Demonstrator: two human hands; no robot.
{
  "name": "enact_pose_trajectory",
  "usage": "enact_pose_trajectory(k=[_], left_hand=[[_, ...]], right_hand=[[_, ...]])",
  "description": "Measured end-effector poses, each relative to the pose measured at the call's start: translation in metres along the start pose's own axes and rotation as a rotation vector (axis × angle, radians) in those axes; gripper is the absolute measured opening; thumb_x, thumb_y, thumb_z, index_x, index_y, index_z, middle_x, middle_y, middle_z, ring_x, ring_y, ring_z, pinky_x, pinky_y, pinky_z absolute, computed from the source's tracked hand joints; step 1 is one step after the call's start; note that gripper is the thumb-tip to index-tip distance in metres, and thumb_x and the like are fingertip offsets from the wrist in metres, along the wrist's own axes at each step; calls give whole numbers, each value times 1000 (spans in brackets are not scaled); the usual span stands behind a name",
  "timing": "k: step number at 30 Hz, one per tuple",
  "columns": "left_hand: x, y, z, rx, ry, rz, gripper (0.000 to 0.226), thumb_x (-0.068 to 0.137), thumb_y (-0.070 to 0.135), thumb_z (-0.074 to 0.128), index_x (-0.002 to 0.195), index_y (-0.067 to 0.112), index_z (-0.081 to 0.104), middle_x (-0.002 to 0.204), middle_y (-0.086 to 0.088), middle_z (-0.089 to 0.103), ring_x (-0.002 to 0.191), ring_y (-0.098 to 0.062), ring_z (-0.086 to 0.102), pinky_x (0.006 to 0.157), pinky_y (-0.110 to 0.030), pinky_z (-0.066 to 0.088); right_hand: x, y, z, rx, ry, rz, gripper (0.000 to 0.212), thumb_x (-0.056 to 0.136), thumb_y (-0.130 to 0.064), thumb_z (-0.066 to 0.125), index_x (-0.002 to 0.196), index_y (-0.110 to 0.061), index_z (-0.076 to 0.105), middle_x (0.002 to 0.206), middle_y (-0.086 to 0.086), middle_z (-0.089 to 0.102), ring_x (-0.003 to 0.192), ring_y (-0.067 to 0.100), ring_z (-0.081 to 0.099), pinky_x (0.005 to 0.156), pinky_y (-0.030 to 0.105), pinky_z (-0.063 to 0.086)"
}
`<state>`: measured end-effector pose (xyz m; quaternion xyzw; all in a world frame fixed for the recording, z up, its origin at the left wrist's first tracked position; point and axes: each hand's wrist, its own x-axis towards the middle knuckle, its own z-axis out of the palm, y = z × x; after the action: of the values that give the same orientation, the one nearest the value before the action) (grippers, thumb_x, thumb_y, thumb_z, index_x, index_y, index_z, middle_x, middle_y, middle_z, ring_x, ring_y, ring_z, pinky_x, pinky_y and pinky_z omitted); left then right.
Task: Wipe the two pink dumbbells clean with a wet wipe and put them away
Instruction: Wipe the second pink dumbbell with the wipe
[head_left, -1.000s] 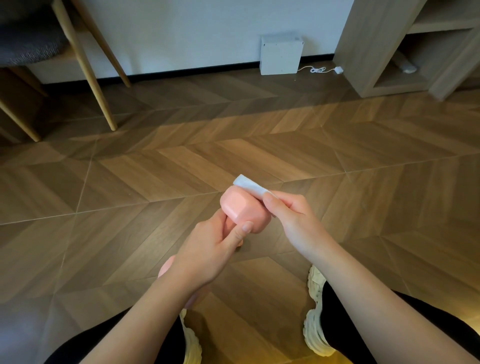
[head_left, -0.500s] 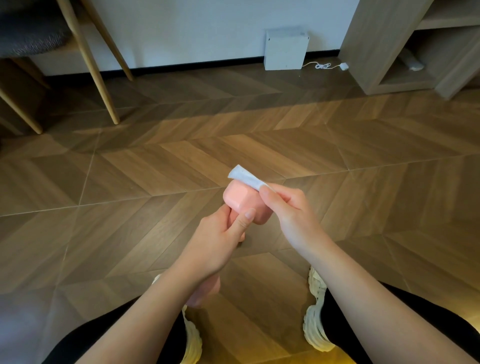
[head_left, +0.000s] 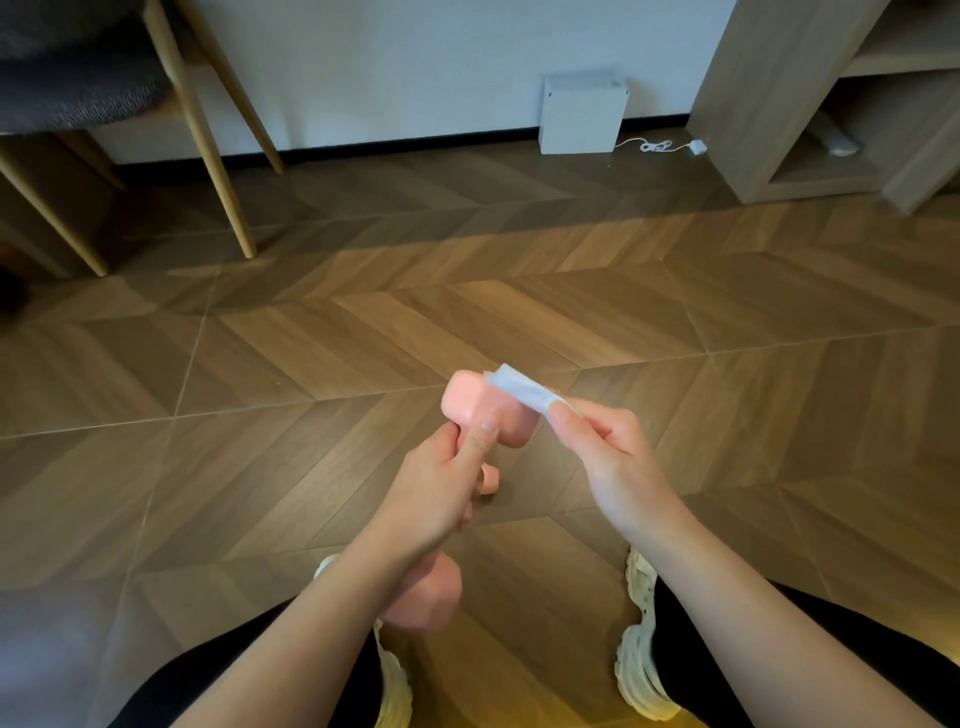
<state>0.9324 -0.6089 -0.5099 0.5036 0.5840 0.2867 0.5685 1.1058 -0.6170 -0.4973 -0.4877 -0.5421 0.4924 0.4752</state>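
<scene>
One pink dumbbell (head_left: 464, 406) hung tilted above the floor (head_left: 311, 353) as I watched: left hand (head_left: 434, 496) clamped round its handle, right hand (head_left: 615, 462) pinching the wet wipe (head_left: 521, 391) (folded) against its upper head.

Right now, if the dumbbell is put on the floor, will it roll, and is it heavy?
The dumbbell is probably heavy for its size: its heads look thick and solid. The upper head looks flat-sided, so on the floor it would likely rest, not roll. Its surface looks matte, so probably not slippery.
</scene>
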Motion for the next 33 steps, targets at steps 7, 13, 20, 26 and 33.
enact_pose_trajectory(k=[7, 13, 20, 26, 33], left_hand=[[0, 7, -4, 179, -60, 184, 58, 74, 83, 41, 76, 27, 53, 54, 19, 57, 46, 1, 48, 48, -12, 37], [6, 3, -13, 258, 5, 156, 54, 76, 83, 40, 79, 30, 52, 58, 25, 59, 49, 3, 53, 51, -14, 37], [5, 1, -7, 465, -88, 233, 83, 66, 97, 27, 113, 34, 56, 92, 15, 69, 86, -3, 63, 80, -36, 54], [8, -3, -8, 530, -120, 183, 82, 68, 95, 28, 113, 33, 57, 97, 14, 69, 91, -8, 64, 82, -37, 53], [11, -2, -7, 358, -43, 62, 66, 73, 88, 34, 86, 27, 56, 60, 27, 61, 48, 5, 55, 51, -18, 40]], right_hand=[[17, 6, 3, 28, 58, 120, 40, 101, -27, 50, 70, -15, 72, 67, -12, 60, 69, 2, 52, 68, 17, 39], [4, 11, -2, 24, 42, 47, 40, 90, -47, 50, 56, -28, 55, 62, -13, 44, 65, 8, 40, 63, 20, 33], [25, 17, -1, 112, 75, 328, 39, 87, -43, 56, 91, -11, 77, 87, 7, 72, 87, 18, 62, 89, 43, 45], [19, 12, 2, 67, 15, 201, 41, 89, -42, 52, 89, -8, 75, 80, 0, 69, 79, 8, 60, 73, 21, 45], [7, 3, 5, -12, -42, 36, 46, 97, -30, 45, 74, 5, 62, 72, 17, 60, 78, 18, 55, 79, 37, 44]])
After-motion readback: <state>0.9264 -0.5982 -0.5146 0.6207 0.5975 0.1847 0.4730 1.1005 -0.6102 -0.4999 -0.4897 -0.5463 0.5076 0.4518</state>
